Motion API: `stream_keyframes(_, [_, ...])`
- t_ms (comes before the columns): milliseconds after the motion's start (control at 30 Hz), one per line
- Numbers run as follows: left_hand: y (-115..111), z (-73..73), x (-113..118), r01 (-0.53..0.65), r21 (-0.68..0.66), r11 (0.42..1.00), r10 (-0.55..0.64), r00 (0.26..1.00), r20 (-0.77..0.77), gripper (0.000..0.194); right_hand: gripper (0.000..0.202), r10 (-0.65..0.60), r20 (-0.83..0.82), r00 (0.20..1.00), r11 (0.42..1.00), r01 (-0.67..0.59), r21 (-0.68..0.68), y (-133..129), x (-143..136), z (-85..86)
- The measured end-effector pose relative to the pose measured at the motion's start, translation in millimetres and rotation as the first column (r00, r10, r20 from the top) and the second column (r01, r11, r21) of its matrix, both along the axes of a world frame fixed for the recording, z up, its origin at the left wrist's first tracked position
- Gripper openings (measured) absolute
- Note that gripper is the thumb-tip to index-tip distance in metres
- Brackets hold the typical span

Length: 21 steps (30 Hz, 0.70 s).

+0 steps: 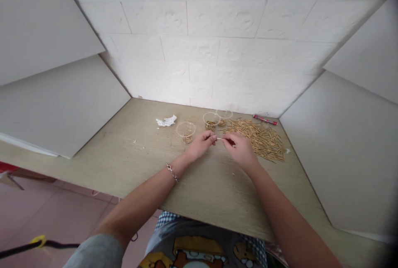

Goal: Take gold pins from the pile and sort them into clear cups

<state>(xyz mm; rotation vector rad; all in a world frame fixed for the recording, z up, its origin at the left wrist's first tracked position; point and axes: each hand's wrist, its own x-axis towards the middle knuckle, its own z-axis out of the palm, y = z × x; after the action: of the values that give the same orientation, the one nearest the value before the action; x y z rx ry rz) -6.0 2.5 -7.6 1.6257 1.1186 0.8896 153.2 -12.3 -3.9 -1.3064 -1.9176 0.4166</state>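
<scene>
My left hand (202, 144) and my right hand (239, 148) are close together over the table, fingers pinched on opposite ends of one thin, light golden stick (219, 138). Just behind my right hand spreads a large heap of golden sticks (261, 137). Three clear round containers stand near the hands: one (186, 129) left of my left hand with a few golden pieces, one (211, 119) behind it with more pieces, and one (224, 113) farther back, with golden pieces beside or in it.
A crumpled white tissue (166, 121) lies at the back left of the wooden table (130, 156). A red tube (265, 120) lies behind the heap. Grey panels (62, 106) flank both sides, and a white wall (199, 52) rises behind.
</scene>
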Motion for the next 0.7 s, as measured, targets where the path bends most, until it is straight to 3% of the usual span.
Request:
stream_keyframes(133, [0.4,0.5,-1.2,0.01,0.005,1.0,-0.01,1.0,0.003,0.023,0.018,-0.033,-0.139,0.99,0.99,0.014,-0.14,0.0,-1.2,0.7])
stream_keyframes(200, [1.0,-0.8,-1.2,0.003,0.012,1.0,-0.003,1.0,0.001,0.023,0.019,-0.054,-0.169,0.984,0.989,0.029,-0.147,-0.9,-3.9,-0.7])
stream_keyframes(367, [1.4,-2.4,-0.9,-0.012,0.018,1.0,0.012,1.0,0.002,0.023,0.019,-0.075,-0.083,0.994,0.996,0.078,0.044,-2.8,-9.2,-5.7])
stream_keyframes(467, [0.5,-0.2,-1.1,-0.008,0.018,1.0,0.008,1.0,-0.008,0.023,0.02,-0.042,-0.035,0.999,0.996,0.045,0.083,-2.8,-8.0,-5.8])
stream_keyframes(567, [-0.4,1.9,-1.7,0.013,0.024,1.0,-0.012,1.0,-0.018,0.023,0.02,-0.02,-0.066,0.998,1.0,0.02,0.002,-2.3,-4.9,-2.5])
stream_keyframes(700, [-0.6,1.9,-2.3,0.03,0.046,0.999,-0.028,0.999,-0.032,0.022,0.02,-0.038,-0.186,0.982,0.975,-0.004,-0.221,-1.6,-2.0,3.1])
